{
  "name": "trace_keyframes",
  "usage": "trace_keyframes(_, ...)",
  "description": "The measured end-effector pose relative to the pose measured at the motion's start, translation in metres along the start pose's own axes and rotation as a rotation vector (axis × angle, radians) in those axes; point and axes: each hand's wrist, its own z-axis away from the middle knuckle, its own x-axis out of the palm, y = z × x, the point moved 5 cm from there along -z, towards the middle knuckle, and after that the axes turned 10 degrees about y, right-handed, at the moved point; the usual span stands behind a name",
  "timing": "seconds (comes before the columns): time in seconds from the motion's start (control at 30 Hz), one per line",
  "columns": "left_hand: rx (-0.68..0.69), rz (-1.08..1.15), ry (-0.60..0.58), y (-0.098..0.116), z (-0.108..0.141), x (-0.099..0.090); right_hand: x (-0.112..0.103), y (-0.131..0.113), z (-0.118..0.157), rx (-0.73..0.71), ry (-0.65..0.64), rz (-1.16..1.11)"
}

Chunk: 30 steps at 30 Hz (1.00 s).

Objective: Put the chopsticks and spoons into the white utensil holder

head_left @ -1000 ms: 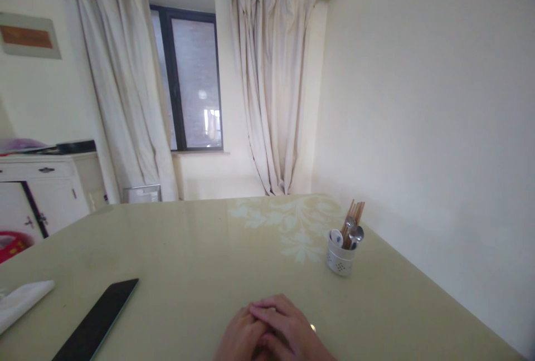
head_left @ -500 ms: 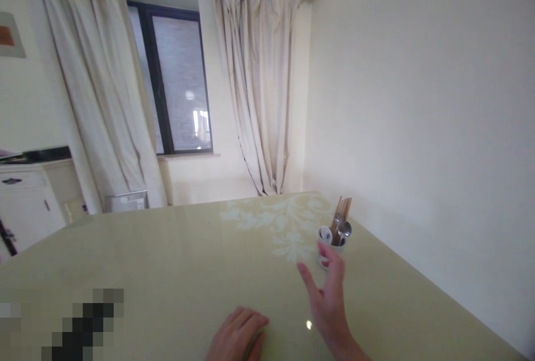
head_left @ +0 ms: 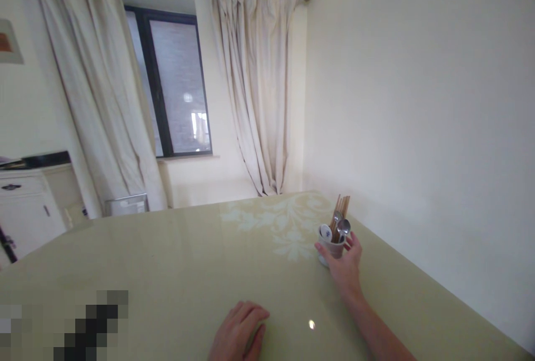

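A pale cup (head_left: 331, 248) stands near the right edge of the greenish table (head_left: 167, 272). It holds several wooden chopsticks (head_left: 345, 205), metal spoons (head_left: 344, 227) and a white spoon with a blue mark (head_left: 325, 233). My right hand (head_left: 346, 266) is wrapped round the cup, thumb on its left side and fingers on its right. At the bottom middle my left hand (head_left: 240, 330) rests on the table with its fingers loosely curved and a gap between thumb and fingers; nothing shows in it.
A plain wall (head_left: 418, 127) runs along the table's right side. Behind the table are curtains (head_left: 263, 88) and a window (head_left: 179, 82). A white cabinet (head_left: 25, 205) stands at the far left. Blurred blocks cover the lower left corner.
My right hand has moved forward and to the right, from just in front of the cup with thumb and fingers apart, and has taken hold of it. My left hand has hardly moved.
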Motion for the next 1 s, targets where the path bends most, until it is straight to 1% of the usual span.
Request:
trace_keyframes(0.1,-0.031,0.002,0.031,-0.003,-0.001,0.000,0.004,0.007,-0.002,0.036,-0.076,-0.016)
trace_keyframes(0.2,-0.070,0.006,0.020,-0.004,-0.002,-0.001,0.005,0.008,-0.003,0.022,-0.091,-0.044)
trace_keyframes(0.27,-0.106,0.021,0.010,-0.002,-0.003,-0.004,0.007,0.006,0.000,0.035,-0.137,-0.088)
trace_keyframes(0.33,-0.155,0.053,0.019,0.003,-0.005,-0.009,0.010,0.002,0.008,0.063,-0.217,-0.136)
trace_keyframes(0.43,-0.251,0.129,0.078,0.008,-0.011,-0.021,0.016,-0.015,0.034,0.068,-0.383,-0.194)
trace_keyframes(0.53,-0.411,0.223,0.188,0.007,-0.019,-0.035,0.021,-0.040,0.072,-0.009,-0.590,-0.191)
trace_keyframes(0.63,-0.564,0.310,0.371,0.006,-0.030,-0.055,0.023,-0.065,0.112,-0.119,-0.811,-0.202)
trace_keyframes(0.73,-0.609,0.367,0.629,0.011,-0.049,-0.084,0.020,-0.084,0.145,-0.202,-1.005,-0.293)
trace_keyframes(0.77,-0.614,0.385,0.696,0.013,-0.058,-0.094,0.018,-0.088,0.154,-0.223,-1.064,-0.325)
trace_keyframes(0.8,-0.617,0.405,0.737,0.015,-0.068,-0.103,0.016,-0.092,0.161,-0.238,-1.114,-0.351)
trace_keyframes(0.83,-0.619,0.430,0.750,0.017,-0.079,-0.110,0.014,-0.094,0.166,-0.246,-1.152,-0.366)
trace_keyframes(0.87,-0.621,0.462,0.731,0.020,-0.091,-0.115,0.013,-0.095,0.170,-0.247,-1.181,-0.370)
trace_keyframes(0.93,-0.627,0.535,0.630,0.024,-0.114,-0.120,0.013,-0.093,0.174,-0.235,-1.204,-0.366)
trace_keyframes(1.0,-0.639,0.614,0.500,0.028,-0.129,-0.118,0.018,-0.088,0.177,-0.214,-1.207,-0.361)
